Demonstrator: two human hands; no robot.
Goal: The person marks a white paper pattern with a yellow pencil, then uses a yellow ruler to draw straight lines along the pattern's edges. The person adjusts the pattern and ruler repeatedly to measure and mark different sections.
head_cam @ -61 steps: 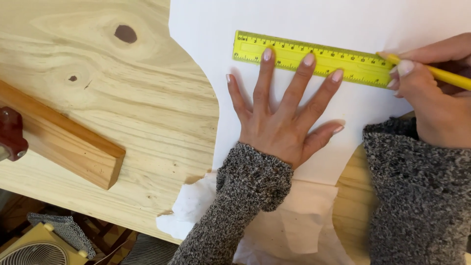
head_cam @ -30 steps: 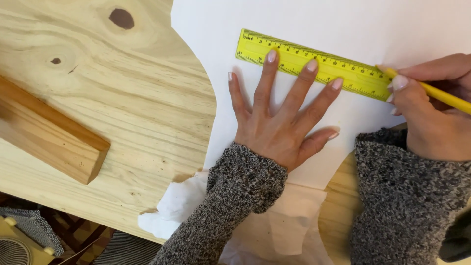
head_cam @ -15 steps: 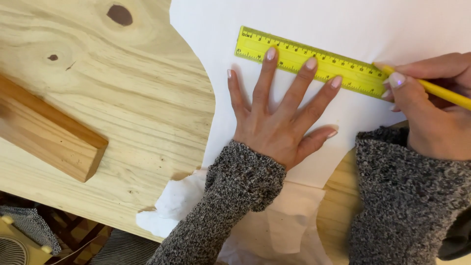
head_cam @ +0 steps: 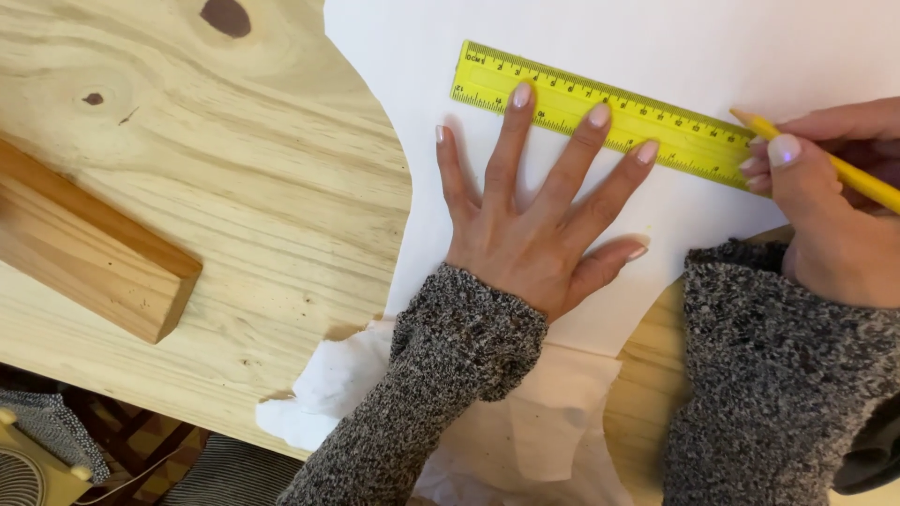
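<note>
My left hand [head_cam: 534, 215] lies flat with fingers spread on a large white paper sheet [head_cam: 600, 47] with a curved cut edge. Three of its fingertips press down on a yellow ruler [head_cam: 600, 108] that runs slanting across the sheet. My right hand [head_cam: 825, 201] grips a yellow pencil [head_cam: 848, 173], whose tip touches the paper at the ruler's right end. Both arms wear grey knitted sleeves.
The paper rests on a pale wooden tabletop [head_cam: 216, 215] with dark knots. A wooden block [head_cam: 89, 248] lies at the left. Crumpled white tissue paper [head_cam: 328, 389] hangs over the table's front edge. Below the edge, a small fan [head_cam: 28, 468] stands on the floor.
The view has shifted slightly. My left hand stays pressed on the ruler, and the pencil stays near the ruler's right end.
</note>
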